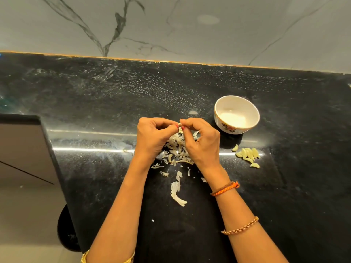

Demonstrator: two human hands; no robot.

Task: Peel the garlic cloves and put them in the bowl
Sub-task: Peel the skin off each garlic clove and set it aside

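Both hands meet above the black counter [114, 103]. My left hand [152, 137] and my right hand [201, 143] pinch one small garlic clove [180, 123] between their fingertips; most of the clove is hidden by the fingers. Under the hands lies a heap of papery garlic skins [176, 150]. A white bowl [236, 103] with a flower pattern and gold rim stands to the right of the hands, and no cloves show inside it. Several peeled yellowish cloves [247, 155] lie on the counter in front of the bowl.
More skin scraps [177, 190] trail toward the counter's near edge. A marble wall [171, 25] rises behind the counter. At the left the counter ends at an edge, with a grey panel [22, 149] and the floor below.
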